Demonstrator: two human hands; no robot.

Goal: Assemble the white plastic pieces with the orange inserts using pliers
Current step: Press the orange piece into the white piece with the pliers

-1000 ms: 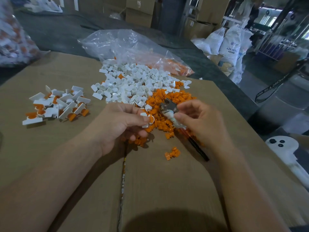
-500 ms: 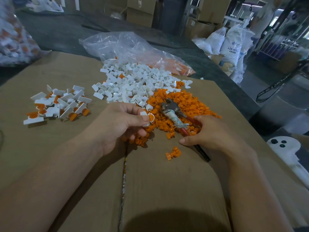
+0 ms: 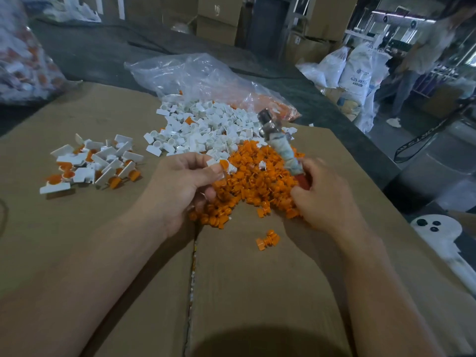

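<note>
Head view: orange inserts (image 3: 277, 107) in bag (image 3: 206, 73)

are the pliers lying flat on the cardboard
No, the right hand grips the pliers by the handle, head raised above the orange inserts.

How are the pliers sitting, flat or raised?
Raised: the right hand holds the tape-wrapped metal pliers by the handle, head tilted up over the orange plastic inserts.

Noted cardboard work surface (image 3: 51, 222) with centre seam; clear plastic bag (image 3: 195, 73) at far edge; white sacks (image 3: 360, 70), stacked cardboard boxes (image 3: 219, 24) behind.
</note>
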